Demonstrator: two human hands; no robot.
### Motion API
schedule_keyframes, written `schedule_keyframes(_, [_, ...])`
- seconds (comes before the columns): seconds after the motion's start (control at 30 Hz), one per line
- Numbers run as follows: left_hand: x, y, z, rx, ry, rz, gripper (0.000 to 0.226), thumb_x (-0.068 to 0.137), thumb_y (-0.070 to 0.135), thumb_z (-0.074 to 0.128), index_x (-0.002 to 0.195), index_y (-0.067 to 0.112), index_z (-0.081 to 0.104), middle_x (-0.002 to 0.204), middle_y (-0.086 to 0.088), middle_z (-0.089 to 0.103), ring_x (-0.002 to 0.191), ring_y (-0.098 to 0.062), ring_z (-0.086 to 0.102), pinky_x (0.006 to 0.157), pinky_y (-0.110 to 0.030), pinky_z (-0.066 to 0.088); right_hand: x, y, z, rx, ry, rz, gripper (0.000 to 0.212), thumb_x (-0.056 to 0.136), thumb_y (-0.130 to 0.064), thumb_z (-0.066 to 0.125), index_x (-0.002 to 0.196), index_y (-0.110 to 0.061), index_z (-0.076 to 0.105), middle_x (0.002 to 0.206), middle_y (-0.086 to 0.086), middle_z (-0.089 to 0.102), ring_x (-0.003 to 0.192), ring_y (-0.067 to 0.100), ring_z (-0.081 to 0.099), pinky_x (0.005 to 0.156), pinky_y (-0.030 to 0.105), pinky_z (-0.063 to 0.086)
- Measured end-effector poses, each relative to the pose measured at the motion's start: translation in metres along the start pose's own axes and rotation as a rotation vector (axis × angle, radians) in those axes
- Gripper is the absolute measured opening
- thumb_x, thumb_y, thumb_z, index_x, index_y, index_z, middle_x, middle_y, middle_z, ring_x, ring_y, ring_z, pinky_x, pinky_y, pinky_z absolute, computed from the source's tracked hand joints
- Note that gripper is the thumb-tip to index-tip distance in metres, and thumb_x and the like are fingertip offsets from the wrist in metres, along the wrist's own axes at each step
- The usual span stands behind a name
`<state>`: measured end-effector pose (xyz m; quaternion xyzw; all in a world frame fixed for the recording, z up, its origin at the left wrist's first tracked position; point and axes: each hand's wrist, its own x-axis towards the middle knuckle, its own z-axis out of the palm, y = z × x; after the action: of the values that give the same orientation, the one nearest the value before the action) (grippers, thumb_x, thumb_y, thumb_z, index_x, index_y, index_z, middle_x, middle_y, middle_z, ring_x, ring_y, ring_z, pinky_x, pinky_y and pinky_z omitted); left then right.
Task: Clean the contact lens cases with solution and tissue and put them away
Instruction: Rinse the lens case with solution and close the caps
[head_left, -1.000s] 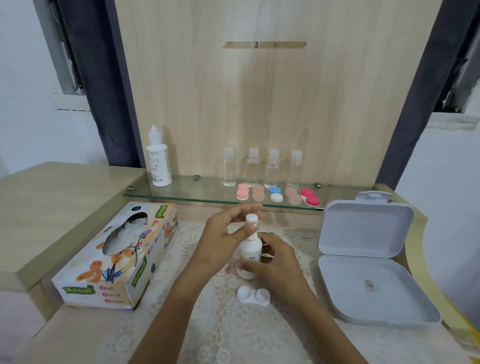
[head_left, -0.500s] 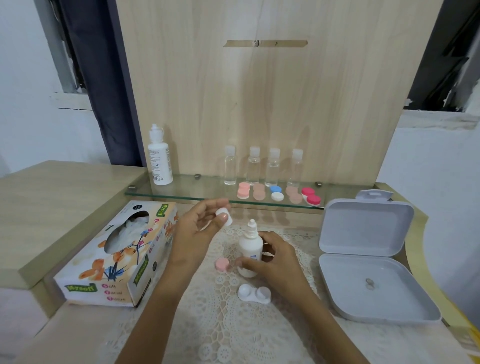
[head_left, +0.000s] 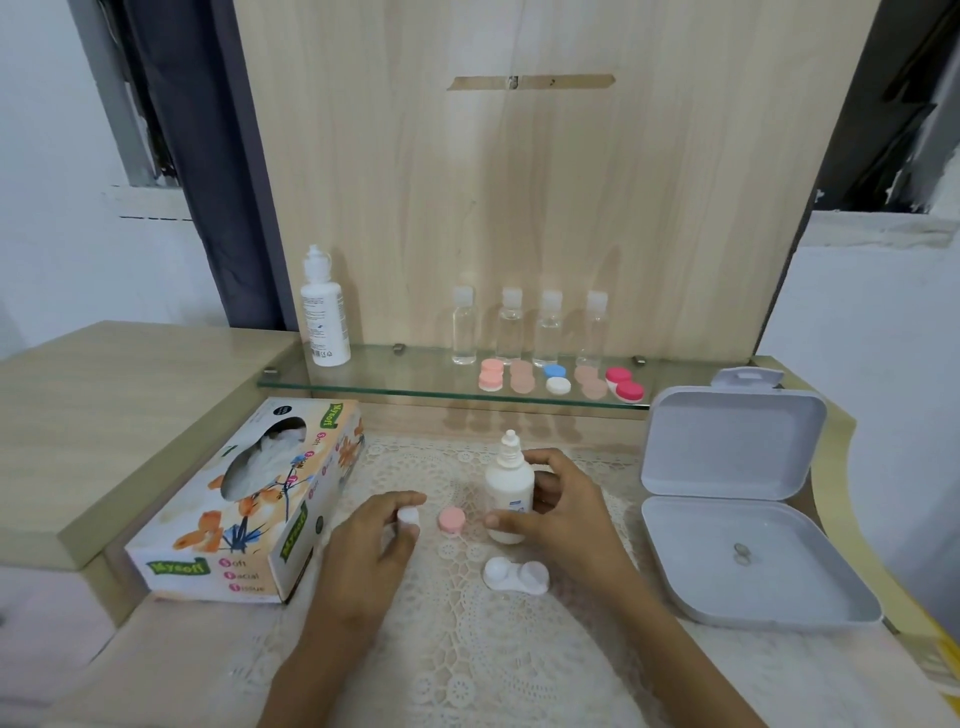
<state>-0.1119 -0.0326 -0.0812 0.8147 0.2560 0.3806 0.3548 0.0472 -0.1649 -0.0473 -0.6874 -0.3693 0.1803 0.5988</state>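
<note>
A small white solution bottle (head_left: 509, 488) stands uncapped on the lace mat, its nozzle bare. My right hand (head_left: 561, 506) grips its body from the right. My left hand (head_left: 379, 530) is low over the mat and pinches the bottle's white cap (head_left: 409, 517) between thumb and fingers. A pink lens-case lid (head_left: 451, 520) lies between my two hands. In front of the bottle lies a white double lens case (head_left: 517, 574) with both wells uncovered.
A tissue box (head_left: 249, 504) lies at the left. An open grey plastic box (head_left: 748, 551) sits at the right. The glass shelf (head_left: 395, 382) behind carries a tall white bottle (head_left: 323, 309), several clear bottles and several coloured lens cases (head_left: 558, 379).
My left hand unscrewed the cap from the bottle, lifted it away to the left, then came down to the mat with it. My right hand stayed on the bottle.
</note>
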Motion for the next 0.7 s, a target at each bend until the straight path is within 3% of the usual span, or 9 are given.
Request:
schedule_keyframes(0.07, [-0.002,-0.002,0.0,0.019,0.003,0.033,0.038,0.087,0.003,0.06,0.105,0.037,0.059,0.112,0.018,0.059,0.107,0.007,0.051,0.093,-0.015,0.04,-0.002,-0.005,-0.005,0.018,0.057,-0.009,0.055,0.052,-0.017,0.092,0.097,-0.021,0.062,0.093,-0.002,0.073,0.087,0.013,0.069,0.08,0.039,0.057])
schedule_keyframes(0.13, [-0.002,-0.003,-0.001,0.068,0.016,0.089,0.041,0.087,0.006,0.061,0.107,0.041,0.057,0.119,0.02,0.054,0.115,0.004,0.045,0.097,-0.013,0.033,-0.006,-0.012,-0.014,-0.022,0.106,-0.055,0.05,0.053,-0.018,0.092,0.094,-0.021,0.063,0.09,-0.006,0.073,0.085,0.009,0.068,0.078,0.029,0.056])
schedule_keyframes(0.27, [-0.002,0.003,-0.004,0.107,0.031,0.152,0.027,0.081,0.029,0.057,0.106,0.038,0.062,0.125,0.024,0.047,0.121,0.007,0.035,0.094,0.0,0.021,-0.024,-0.021,-0.033,-0.168,0.15,-0.15,0.047,0.054,-0.017,0.092,0.092,-0.026,0.065,0.086,-0.017,0.07,0.082,-0.001,0.064,0.072,0.013,0.05])
schedule_keyframes(0.47, [-0.002,0.0,-0.002,0.116,-0.006,0.251,0.025,0.08,0.04,0.05,0.099,0.036,0.066,0.123,0.02,0.05,0.123,0.0,0.038,0.099,-0.018,0.027,-0.041,-0.016,-0.057,-0.407,0.122,-0.179,0.048,0.055,-0.011,0.09,0.09,-0.031,0.064,0.086,-0.023,0.066,0.086,-0.006,0.058,0.07,0.004,0.041])
schedule_keyframes(0.57, [-0.003,0.001,-0.002,0.097,0.003,0.247,0.024,0.079,0.04,0.051,0.097,0.036,0.066,0.122,0.02,0.051,0.122,-0.002,0.04,0.099,-0.023,0.031,-0.042,-0.013,-0.064,-0.538,0.098,-0.19,0.05,0.056,-0.01,0.088,0.091,-0.034,0.061,0.087,-0.025,0.064,0.087,-0.005,0.058,0.07,0.005,0.041])
schedule_keyframes(0.7, [-0.003,-0.001,-0.001,0.14,-0.04,0.287,0.023,0.078,0.04,0.054,0.098,0.036,0.066,0.122,0.019,0.051,0.123,-0.007,0.041,0.1,-0.041,0.037,-0.038,-0.004,-0.069,-0.712,0.066,-0.27,0.051,0.056,-0.007,0.086,0.095,-0.03,0.062,0.09,-0.021,0.064,0.082,0.003,0.058,0.067,0.007,0.038])
